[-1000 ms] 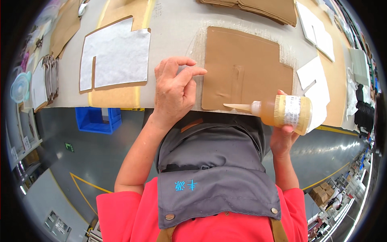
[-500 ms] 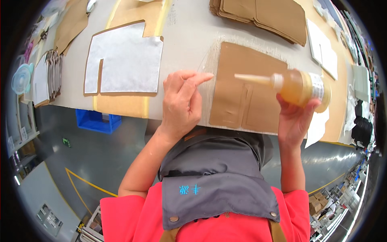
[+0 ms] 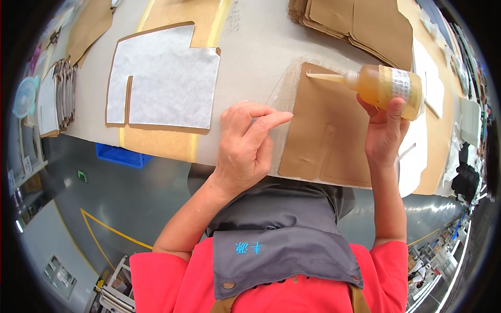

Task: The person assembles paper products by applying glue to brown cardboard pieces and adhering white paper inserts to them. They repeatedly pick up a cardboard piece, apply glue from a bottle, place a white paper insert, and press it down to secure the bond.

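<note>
My right hand (image 3: 385,133) is wrapped round an amber glue bottle (image 3: 377,87) with a long pale nozzle, held on its side. The nozzle points left, and its tip lies over the far left corner of a flat brown leather-like piece (image 3: 308,146). Whether the tip touches it I cannot tell. That piece lies at the table's near edge and has a slot-shaped mark in it. By its left edge is my left hand (image 3: 244,141), empty, with the index finger stretched out and other fingers bent. Farther left lies a white-faced panel (image 3: 167,78) with brown edges and a narrow slot.
A stack of brown pieces (image 3: 355,21) sits at the far right of the table (image 3: 255,52). White cut pieces (image 3: 415,161) lie beyond my right hand. Several panels (image 3: 62,94) stand bundled at the left. Below the table edge is a blue crate (image 3: 122,155).
The glue bottle has risen away from me, its nozzle tip now at the brown piece's far corner. My left hand stays beside the piece's left edge. The view has shifted slightly.
</note>
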A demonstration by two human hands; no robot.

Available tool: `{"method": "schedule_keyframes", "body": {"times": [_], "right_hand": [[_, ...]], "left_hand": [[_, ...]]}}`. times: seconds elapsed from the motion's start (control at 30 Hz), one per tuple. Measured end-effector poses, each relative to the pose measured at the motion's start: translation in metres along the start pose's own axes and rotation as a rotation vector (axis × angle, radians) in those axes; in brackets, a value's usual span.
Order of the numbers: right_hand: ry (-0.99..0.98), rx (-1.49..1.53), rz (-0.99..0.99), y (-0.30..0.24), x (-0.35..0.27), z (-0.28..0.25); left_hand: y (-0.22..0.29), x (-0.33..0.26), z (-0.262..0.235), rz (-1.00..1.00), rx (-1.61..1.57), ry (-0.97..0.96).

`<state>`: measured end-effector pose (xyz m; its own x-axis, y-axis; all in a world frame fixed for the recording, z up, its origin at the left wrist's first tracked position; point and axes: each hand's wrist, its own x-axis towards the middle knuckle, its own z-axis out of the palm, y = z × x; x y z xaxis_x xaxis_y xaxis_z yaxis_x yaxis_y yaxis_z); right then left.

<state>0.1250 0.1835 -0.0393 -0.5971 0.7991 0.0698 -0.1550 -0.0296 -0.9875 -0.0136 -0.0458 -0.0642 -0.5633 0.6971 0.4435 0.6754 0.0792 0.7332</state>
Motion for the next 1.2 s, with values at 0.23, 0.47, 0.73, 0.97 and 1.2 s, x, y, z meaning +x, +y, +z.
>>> {"method": "schedule_keyframes", "body": {"times": [0.23,0.47,0.73,0.97,1.2], "right_hand": [[-0.048,-0.009,0.055,-0.005,-0.025,-0.009],[-0.076,-0.007,0.081,-0.012,-0.056,-0.013],[-0.129,-0.07,0.089,-0.008,-0.093,-0.024],[-0.158,-0.27,0.071,-0.014,-0.117,-0.026],[-0.275,-0.145,-0.14,-0.009,-0.126,-0.047]], "left_hand": [[-0.004,-0.004,0.004,-0.015,-0.003,0.015],[-0.004,-0.005,0.005,-0.005,-0.004,0.037],[-0.001,-0.004,0.004,0.013,0.045,0.046],[0.0,-0.005,0.004,0.009,0.045,0.064],[-0.001,-0.005,0.006,0.01,0.044,0.054]]}}
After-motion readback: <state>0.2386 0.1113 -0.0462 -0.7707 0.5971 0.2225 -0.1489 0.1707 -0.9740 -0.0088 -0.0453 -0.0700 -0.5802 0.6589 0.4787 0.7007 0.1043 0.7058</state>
